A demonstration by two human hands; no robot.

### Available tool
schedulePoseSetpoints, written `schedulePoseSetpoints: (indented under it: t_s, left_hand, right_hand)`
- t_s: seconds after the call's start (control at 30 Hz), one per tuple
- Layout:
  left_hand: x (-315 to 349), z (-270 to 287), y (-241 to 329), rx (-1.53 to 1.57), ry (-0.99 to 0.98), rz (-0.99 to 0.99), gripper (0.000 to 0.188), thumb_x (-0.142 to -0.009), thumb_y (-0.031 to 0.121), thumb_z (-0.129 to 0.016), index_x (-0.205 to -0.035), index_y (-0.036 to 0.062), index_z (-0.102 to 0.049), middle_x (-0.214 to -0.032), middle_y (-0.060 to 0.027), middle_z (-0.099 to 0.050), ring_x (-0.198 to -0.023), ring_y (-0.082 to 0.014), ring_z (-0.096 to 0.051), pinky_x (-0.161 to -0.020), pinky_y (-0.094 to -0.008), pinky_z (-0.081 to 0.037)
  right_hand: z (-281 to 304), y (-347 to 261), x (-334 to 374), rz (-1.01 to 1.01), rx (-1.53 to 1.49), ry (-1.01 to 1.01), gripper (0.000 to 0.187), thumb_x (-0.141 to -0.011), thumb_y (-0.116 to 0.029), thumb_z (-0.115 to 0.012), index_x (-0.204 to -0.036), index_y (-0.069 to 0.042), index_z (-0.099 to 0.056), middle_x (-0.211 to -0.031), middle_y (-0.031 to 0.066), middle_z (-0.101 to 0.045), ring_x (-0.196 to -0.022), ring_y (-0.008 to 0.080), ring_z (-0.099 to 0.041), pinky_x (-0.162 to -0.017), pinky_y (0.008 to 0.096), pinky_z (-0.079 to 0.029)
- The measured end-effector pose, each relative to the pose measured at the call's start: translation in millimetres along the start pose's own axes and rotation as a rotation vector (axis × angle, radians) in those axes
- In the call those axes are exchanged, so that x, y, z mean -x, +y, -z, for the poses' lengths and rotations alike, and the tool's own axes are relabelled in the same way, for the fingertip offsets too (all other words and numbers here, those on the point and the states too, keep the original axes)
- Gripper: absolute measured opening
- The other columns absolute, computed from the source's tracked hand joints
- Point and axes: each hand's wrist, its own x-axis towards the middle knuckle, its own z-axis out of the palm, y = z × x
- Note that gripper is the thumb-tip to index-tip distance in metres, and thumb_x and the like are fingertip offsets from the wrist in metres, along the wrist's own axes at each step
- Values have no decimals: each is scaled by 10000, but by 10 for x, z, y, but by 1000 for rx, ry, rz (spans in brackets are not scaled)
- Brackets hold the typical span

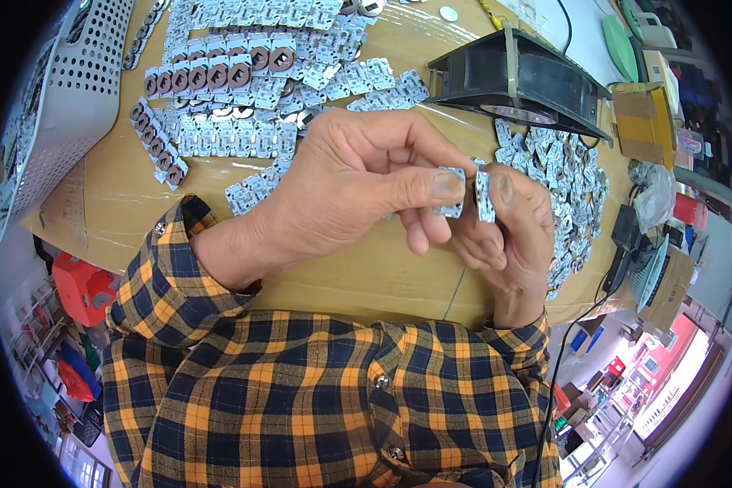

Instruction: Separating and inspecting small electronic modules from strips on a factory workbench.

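Observation:
My left hand (333, 183) comes in over the table with thumb and fingers pinched on a small white circuit board (451, 210). Right beside it, my right hand (522, 220) grips a second small circuit board (485, 198) between thumb and fingers, turned nearly edge-on. The two boards sit close together with a narrow gap between them. My fingers hide part of each. Behind my left hand lie panels of joined boards (236, 137), and a loose heap of separate boards (577, 191) lies beyond my right hand.
A white perforated basket (85, 102) holding boards stands at the left. Boards with round brown parts (228, 73) lie in rows farther back. A black fan-like housing (537, 77) stands at back right, near an opened cardboard box (638, 126). A black cable (573, 321) runs down the right side.

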Motion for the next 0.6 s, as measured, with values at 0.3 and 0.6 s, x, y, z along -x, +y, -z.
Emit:
schedulePoseSetpoints:
  t_s: [0.3, 0.6]
  left_hand:
    - [48, -47, -61, -513, 94, -346, 215, -877, -121, -538, -1056, -63, -642, -949, -108, -600, -754, -122, -664, -625, -228, -570]
    - [62, -51, -71, -721, 153, -387, 224, -855, -147, -545, -1037, -51, -635, -897, -88, -587, -718, -111, -657, -618, -206, -540]
  right_hand:
    - [-44, 29, -15, 85, 431, 190, 289, -1000, -191, -493, -759, -32, -499, -534, -23, -420, -414, 23, -301, -402, 200, -236]
    - [-49, 15, -19, 97, 529, 179, 306, -987, -182, -510, -729, -20, -521, -530, -22, -429, -426, 23, -321, -410, 201, -258]
